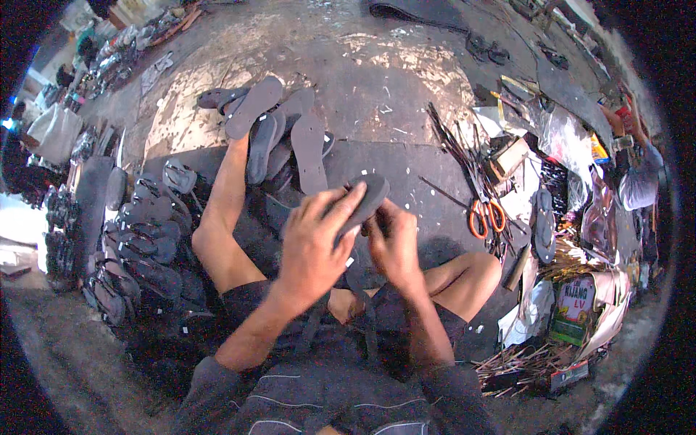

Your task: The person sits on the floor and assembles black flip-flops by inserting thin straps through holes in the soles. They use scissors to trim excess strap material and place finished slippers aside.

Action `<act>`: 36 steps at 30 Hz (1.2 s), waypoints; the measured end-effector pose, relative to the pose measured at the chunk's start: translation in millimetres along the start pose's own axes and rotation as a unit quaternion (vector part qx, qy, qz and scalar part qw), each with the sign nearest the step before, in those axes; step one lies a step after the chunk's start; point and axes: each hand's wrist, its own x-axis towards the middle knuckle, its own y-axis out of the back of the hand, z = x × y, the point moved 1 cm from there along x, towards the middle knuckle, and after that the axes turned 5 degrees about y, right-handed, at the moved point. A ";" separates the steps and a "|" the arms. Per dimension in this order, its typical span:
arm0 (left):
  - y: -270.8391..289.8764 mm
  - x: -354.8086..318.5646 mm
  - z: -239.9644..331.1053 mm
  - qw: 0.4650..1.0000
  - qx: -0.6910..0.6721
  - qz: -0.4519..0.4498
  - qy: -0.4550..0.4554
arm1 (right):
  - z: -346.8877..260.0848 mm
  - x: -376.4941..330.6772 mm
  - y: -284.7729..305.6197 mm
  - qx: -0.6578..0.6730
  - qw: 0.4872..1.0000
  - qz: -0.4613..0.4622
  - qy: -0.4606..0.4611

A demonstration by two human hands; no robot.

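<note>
**Two hands on one dark sandal sole**

Both hands meet over the person's lap in the head view. The left hand [313, 243] has its grip wrapped around a dark sandal sole [366, 199], fingers curled over its edge. The right hand [395, 243] pinches the sole's underside, grip closed. Beyond the sole lies a pile of soles [279, 127] on the floor; to its right, orange-handled scissors [486, 216].

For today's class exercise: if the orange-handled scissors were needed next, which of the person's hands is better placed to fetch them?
Probably the right hand: the scissors lie on its side, while the left hand grips the dark sole.
</note>
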 end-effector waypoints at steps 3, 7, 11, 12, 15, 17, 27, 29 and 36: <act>22.4 -8.7 -39.8 0.990 -0.138 -0.006 0.020 | -6.5 22.7 27.7 0.007 0.996 -0.075 -0.057; -8.4 -14.5 -51.9 0.988 -0.148 0.044 0.018 | 14.5 32.0 18.2 -0.200 0.977 0.041 0.064; -27.2 -23.4 -38.0 0.986 -0.132 0.080 0.063 | 6.7 31.1 16.1 -0.350 0.910 0.130 0.180; -31.6 -23.6 -34.1 0.986 -0.119 0.090 0.070 | 4.9 28.7 13.7 -0.341 0.925 0.110 0.123; -33.9 -16.6 -47.3 0.964 -0.191 0.140 0.124 | 6.6 23.7 8.9 -0.272 0.959 0.073 -0.009; -26.8 -17.2 -60.9 0.878 -0.419 0.102 0.209 | 16.9 7.5 9.8 -0.236 0.970 0.057 -0.002; -43.9 -17.5 -21.8 0.751 -0.608 0.140 0.216 | -13.7 4.5 -24.8 0.124 0.981 0.107 -0.103; -42.6 -17.3 -19.4 0.746 -0.606 0.156 0.226 | -20.2 3.9 -24.7 0.047 0.990 0.112 -0.068; -47.1 -15.3 -11.2 0.835 -0.485 0.170 0.196 | -17.9 -0.7 -32.1 0.054 0.988 0.135 -0.049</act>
